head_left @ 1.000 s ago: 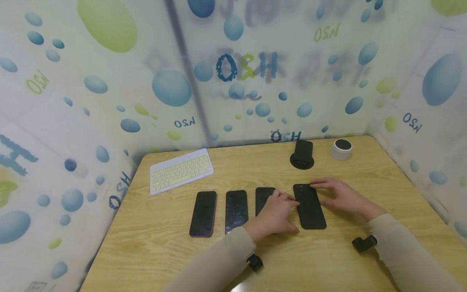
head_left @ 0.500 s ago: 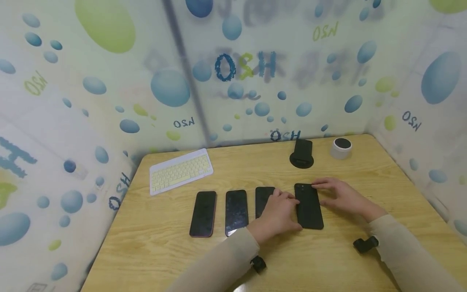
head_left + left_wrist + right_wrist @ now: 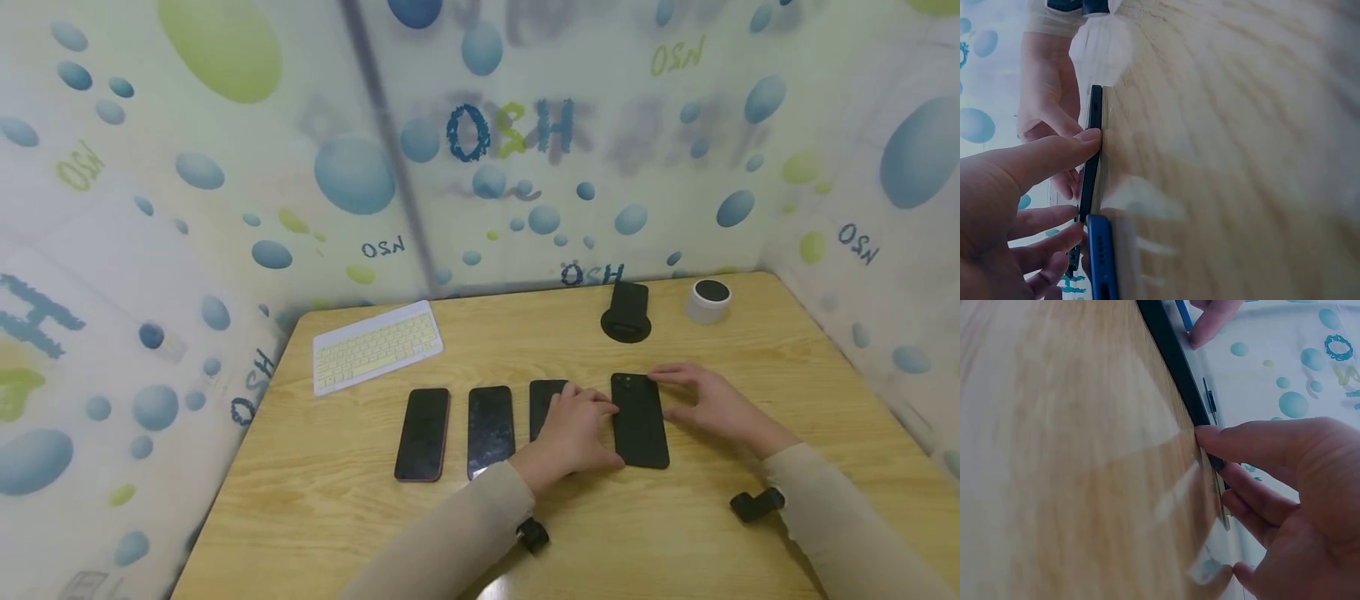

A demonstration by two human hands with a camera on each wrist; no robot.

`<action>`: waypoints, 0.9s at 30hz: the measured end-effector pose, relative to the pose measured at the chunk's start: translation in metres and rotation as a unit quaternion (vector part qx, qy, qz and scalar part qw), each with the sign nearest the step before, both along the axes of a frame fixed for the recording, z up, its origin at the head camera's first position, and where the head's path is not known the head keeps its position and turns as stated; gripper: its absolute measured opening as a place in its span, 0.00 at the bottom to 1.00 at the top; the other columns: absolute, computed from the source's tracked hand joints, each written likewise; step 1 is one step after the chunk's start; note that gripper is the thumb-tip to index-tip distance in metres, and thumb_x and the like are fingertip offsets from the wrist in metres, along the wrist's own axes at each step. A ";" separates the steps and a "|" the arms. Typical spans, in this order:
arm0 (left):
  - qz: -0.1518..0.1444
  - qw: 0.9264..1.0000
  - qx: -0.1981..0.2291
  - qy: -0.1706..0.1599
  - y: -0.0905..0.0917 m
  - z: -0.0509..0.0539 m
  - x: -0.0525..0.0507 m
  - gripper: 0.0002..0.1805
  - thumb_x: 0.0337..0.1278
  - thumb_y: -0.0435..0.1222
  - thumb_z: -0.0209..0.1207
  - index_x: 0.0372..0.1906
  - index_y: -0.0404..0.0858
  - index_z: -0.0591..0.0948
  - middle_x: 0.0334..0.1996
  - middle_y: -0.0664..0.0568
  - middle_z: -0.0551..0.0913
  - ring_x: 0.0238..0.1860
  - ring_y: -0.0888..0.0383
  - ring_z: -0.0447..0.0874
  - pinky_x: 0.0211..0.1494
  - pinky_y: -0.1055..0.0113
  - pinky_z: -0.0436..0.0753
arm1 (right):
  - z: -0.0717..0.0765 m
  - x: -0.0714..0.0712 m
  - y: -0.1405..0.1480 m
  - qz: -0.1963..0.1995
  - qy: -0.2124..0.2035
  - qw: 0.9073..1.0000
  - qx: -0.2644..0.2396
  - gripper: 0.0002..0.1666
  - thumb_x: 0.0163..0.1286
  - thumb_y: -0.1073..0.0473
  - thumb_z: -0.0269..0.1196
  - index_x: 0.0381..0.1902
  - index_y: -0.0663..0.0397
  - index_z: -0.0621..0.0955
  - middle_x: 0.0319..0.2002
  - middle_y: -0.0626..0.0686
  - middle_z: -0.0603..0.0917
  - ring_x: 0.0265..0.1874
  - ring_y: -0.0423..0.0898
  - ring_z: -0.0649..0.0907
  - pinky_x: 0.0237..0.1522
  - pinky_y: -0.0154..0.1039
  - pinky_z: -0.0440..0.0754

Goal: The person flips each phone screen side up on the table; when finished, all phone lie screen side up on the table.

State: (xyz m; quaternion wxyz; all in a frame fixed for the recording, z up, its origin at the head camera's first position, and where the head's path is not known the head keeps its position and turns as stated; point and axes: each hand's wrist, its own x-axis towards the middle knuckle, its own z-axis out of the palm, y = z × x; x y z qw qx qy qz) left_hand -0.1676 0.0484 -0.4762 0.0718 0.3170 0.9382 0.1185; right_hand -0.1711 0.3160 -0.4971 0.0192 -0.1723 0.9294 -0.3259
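Observation:
A black phone (image 3: pixel 640 423) lies face down on the wooden table, its camera lenses at the far end. My left hand (image 3: pixel 572 429) touches its left edge with thumb and fingertips. At its right edge, my right hand (image 3: pixel 708 406) rests extended fingers near the top corner and the thumb lower down. The left wrist view shows the left thumb (image 3: pixel 1088 139) against the phone's thin side. Partly under my left hand is another dark phone (image 3: pixel 545 402); a blue-edged phone (image 3: pixel 1101 256) shows beside the left fingers. Farther left lie two more phones, one dark (image 3: pixel 491 427) and one red-edged (image 3: pixel 422 435).
A white keyboard (image 3: pixel 378 346) with pale yellow keys lies at the back left of the table (image 3: pixel 322 517). Toward the back right stand a black stand (image 3: pixel 627 314) and a white round device (image 3: pixel 708 302) with a dark top. Patterned walls enclose the back and sides.
The face-down phone has turned slightly, its near end shifting left, and now lies straighter. My left hand moved a little to the right. Both hands stay at its edges.

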 end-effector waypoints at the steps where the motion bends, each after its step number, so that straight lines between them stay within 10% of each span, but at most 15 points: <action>1: 0.000 1.000 0.002 -0.002 0.000 0.000 0.000 0.38 0.42 0.62 0.77 0.63 0.57 0.83 0.64 0.65 0.80 0.59 0.59 0.68 0.60 0.61 0.70 | 0.001 0.000 0.000 -0.004 0.001 1.000 -0.002 0.33 0.62 0.62 0.75 0.65 0.60 0.81 0.65 0.64 0.80 0.67 0.69 0.75 0.64 0.70 0.71; 27: 0.006 0.999 0.036 -0.025 -0.003 -0.002 -0.002 0.43 0.40 0.66 0.75 0.67 0.65 0.79 0.66 0.63 0.79 0.51 0.62 0.65 0.48 0.63 0.60 | 0.015 0.004 -0.003 -0.013 -0.004 0.998 -0.059 0.39 0.59 0.55 0.78 0.69 0.49 0.80 0.70 0.62 0.75 0.71 0.68 0.69 0.66 0.74 0.63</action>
